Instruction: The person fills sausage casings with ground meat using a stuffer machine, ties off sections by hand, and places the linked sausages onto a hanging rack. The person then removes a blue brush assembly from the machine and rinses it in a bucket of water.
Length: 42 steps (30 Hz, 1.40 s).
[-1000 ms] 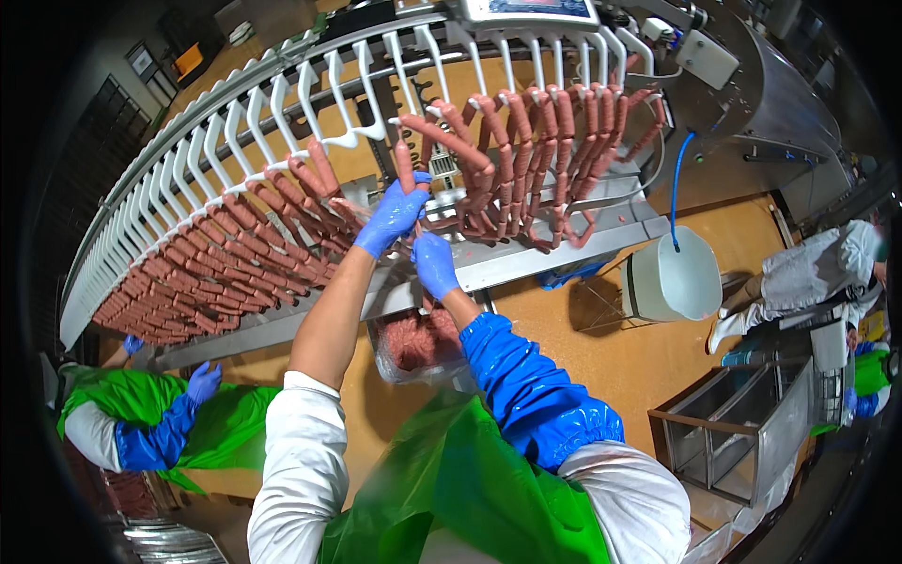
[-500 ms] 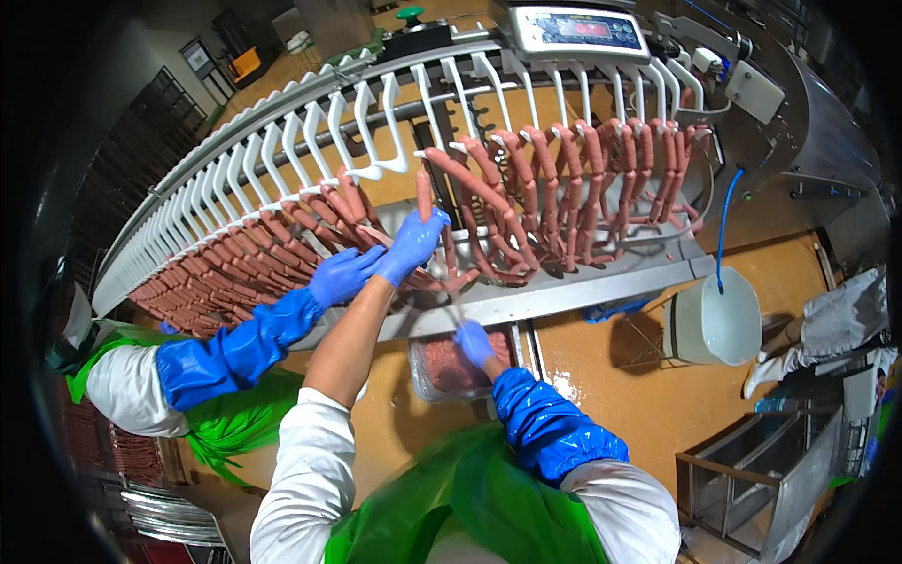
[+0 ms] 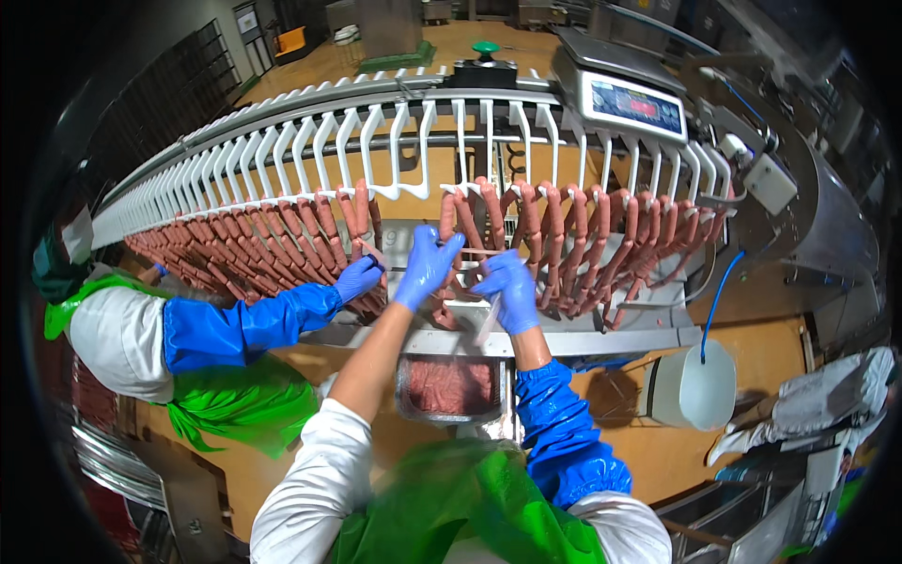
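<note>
Gripping casing (image 3: 483,251): two gloved hands (image 3: 428,267) (image 3: 511,293)

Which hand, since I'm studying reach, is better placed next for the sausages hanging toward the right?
Probably the right hand: it sits nearer those sausages, with the left hand farther away. It seems to hold a pale strip.

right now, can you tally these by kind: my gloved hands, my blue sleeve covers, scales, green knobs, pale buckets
Your gloved hands, left hand and right hand: 2
Your blue sleeve cover: 1
Scale: 1
Green knob: 1
Pale bucket: 1
Total: 6
</note>
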Available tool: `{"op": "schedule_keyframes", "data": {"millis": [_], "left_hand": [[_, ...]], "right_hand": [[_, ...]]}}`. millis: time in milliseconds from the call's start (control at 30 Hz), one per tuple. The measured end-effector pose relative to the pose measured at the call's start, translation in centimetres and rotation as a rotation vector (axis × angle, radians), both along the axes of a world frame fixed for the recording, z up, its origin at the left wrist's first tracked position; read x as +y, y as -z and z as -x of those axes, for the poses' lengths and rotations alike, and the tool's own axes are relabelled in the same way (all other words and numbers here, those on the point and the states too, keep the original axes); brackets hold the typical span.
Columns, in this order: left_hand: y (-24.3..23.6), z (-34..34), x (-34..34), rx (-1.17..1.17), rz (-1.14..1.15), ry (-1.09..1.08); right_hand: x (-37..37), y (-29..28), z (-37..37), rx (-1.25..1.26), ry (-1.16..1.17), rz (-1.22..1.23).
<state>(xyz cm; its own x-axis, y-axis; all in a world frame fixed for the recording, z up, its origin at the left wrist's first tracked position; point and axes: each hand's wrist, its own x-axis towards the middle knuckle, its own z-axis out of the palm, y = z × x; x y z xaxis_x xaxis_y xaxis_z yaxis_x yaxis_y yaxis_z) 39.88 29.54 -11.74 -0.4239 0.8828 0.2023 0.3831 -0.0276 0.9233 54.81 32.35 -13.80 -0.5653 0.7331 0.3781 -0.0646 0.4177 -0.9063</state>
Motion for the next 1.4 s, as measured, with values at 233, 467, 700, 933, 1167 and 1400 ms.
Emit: {"op": "schedule_keyframes", "data": {"millis": [233,467,700,933,1167,1400], "left_hand": [[6.4,0.8,-2.0,0.114,-0.215,-0.164],[3.0,3.8,-0.5,0.0,0.203,0.066],[4.4,-1.7,1.5,-1.294,-0.14,-0.057],[1.9,-2.9,1.7,-0.838,-0.46,-0.31],[11.4,2.7,-3.8,0.858,-0.071,-0.235],[11.5,5.9,-4.9,-0.759,-0.136,-0.225]], "right_hand": [[-3.6,-3.5,4.9,-0.368,0.042,-0.657],[2.9,-5.9,2.5,0.041,-0.152,0.192],[5.3,11.6,3.5,-0.142,-0.103,0.124],[-0.6,7.2,0.8,-0.056,-0.168,0.206],[0.0,7.5,-0.7,-0.515,-0.021,-0.119],[2.8,-4.6,4.6,-0.46,-0.007,-0.444]]}}
